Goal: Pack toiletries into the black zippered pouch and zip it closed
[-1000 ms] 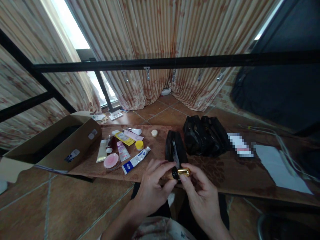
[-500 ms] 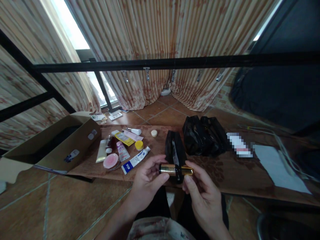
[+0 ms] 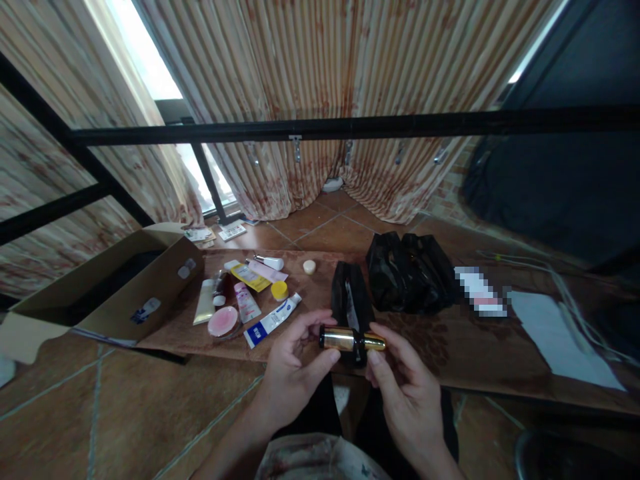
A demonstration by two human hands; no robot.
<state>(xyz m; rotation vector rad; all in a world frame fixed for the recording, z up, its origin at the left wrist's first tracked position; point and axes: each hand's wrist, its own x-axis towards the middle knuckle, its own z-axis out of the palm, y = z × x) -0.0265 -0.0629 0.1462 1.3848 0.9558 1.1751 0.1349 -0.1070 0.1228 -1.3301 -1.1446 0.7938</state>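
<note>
Between my two hands, level and lengthwise, is a small gold and black cosmetic bottle [image 3: 340, 339]. My left hand [image 3: 303, 363] grips its dark end and gold body with thumb and fingers. The narrower gold end is pinched by my right hand [image 3: 403, 380]. Directly behind the bottle, a slim black pouch [image 3: 345, 287] lies on the cloth-covered table, a pale strip showing along its top; the bottle and my fingers cover its near end. To the right of that pouch, several fuller black pouches [image 3: 410, 270] stand pressed together.
Left of my hands lie a blue-and-white tube [image 3: 273, 321], a pink round jar [image 3: 223, 322], a yellow-lidded jar [image 3: 279, 290] and several other tubes. An open cardboard box [image 3: 165, 287] stands at the far left. White paper [image 3: 560, 340] and cables lie right. A black bar [image 3: 320, 127] crosses ahead.
Both hands keep their hold on the bottle, which stays almost in place. The whole view has shifted very slightly; nothing on the table has visibly moved.
</note>
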